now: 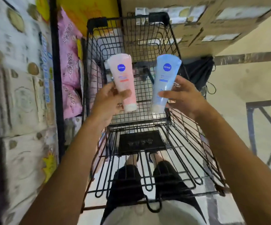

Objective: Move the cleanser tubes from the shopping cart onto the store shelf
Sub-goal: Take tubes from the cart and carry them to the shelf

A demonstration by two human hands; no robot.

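My left hand (108, 101) grips a pink cleanser tube (122, 77) with a blue round logo, cap end down, held above the black wire shopping cart (176, 51). My right hand (185, 96) grips a light blue cleanser tube (164, 78) of the same kind, also cap down, to the right of the pink one. Both tubes hang over the cart's basket. Through the wire I cannot make out what lies on the basket floor. A store shelf (54, 78) with a black upright runs along the left.
The left shelf holds white packs (18, 95) and pink packs (70, 65). Cardboard boxes (212, 21) are stacked beyond the cart. A dark bag (199, 72) lies on the tiled floor to the right. A metal frame (264, 124) stands at the right edge.
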